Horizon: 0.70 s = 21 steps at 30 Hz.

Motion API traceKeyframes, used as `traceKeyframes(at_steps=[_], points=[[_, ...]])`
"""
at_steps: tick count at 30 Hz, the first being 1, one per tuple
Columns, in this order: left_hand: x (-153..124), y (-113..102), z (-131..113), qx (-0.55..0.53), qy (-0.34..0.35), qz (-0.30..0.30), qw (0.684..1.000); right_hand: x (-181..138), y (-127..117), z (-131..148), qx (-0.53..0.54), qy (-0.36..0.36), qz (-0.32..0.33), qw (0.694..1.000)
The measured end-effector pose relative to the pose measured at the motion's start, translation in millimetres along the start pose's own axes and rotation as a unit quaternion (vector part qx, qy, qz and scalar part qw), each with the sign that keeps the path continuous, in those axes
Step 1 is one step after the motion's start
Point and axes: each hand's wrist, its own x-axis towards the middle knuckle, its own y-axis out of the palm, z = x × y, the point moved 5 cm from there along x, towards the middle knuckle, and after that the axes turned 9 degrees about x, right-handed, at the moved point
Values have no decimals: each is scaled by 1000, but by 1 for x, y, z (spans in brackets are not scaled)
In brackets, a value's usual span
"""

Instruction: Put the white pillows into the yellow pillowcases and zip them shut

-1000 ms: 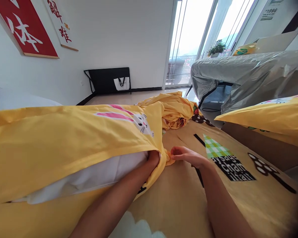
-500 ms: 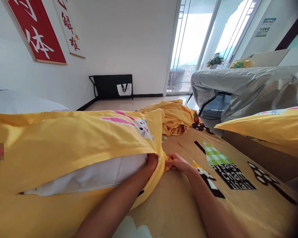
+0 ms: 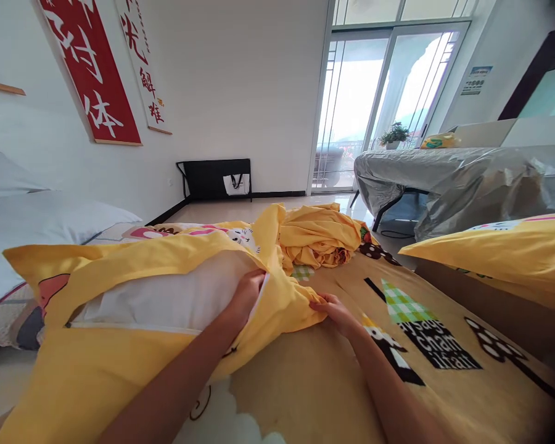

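A yellow pillowcase [image 3: 134, 364] with a rabbit print lies across the bed, its long opening facing me. White pillow [image 3: 161, 299] shows through that opening. My left hand [image 3: 250, 293] reaches in at the right end of the opening, closed on the pillow; its fingertips are partly hidden by the case's edge. Outside the case, my right hand [image 3: 330, 308] pinches its right-hand corner between thumb and fingers, and the cloth there is drawn out to a point.
Bunched yellow cloth [image 3: 321, 234] lies beyond the pillowcase on the printed tan bedsheet [image 3: 305, 382]. To the right is another yellow pillow [image 3: 499, 246]. White pillows [image 3: 60, 216] lie at left. A plastic-covered table [image 3: 411, 163] stands near the glass door.
The opening gapes wider and the case's left end has come into view. My left hand has moved left and shows more. The corner in my right hand is stretched further out. The view has tilted up.
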Motion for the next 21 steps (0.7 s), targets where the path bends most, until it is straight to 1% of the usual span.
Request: traceKeyframes(at_steps=[2,3,4,5,6,8,10,12,13,15,16,17,18,19,21], points=[[-7,-14,-19,-48,-44,14,998,-1,4,0,63,13,30,997],[-11,-18,-26,-55,-69,16,996,-2,6,-1,80,24,45,996],[-14,-21,-31,-41,-86,15,995,-3,8,-3,80,38,59,994],[-16,-23,-36,-6,-91,9,996,-3,10,-5,71,53,72,993],[-18,-23,-41,46,-79,1,996,-4,13,-8,58,67,84,992],[-18,-21,-52,149,-20,-15,989,-5,18,-11,36,76,87,993],[-16,-21,-70,219,65,-43,973,-7,22,-9,28,61,65,996],[-13,-26,-91,254,142,-77,953,-14,22,0,30,37,45,998],[-12,-30,-99,256,168,-90,948,-20,20,6,31,27,38,998],[-13,-39,-108,244,187,-100,946,-37,7,19,41,10,13,999],[-17,-43,-107,249,190,-102,944,-47,-4,25,49,2,-7,999],[-24,-46,-103,271,197,-108,936,-58,-16,28,58,-4,-29,998],[-36,-49,-96,314,209,-118,918,-68,-29,29,65,-6,-50,997],[-51,-52,-86,372,225,-130,891,-78,-40,27,62,-2,-56,996],[-92,-66,-58,497,268,-162,810,-94,-56,13,35,24,-47,998]])
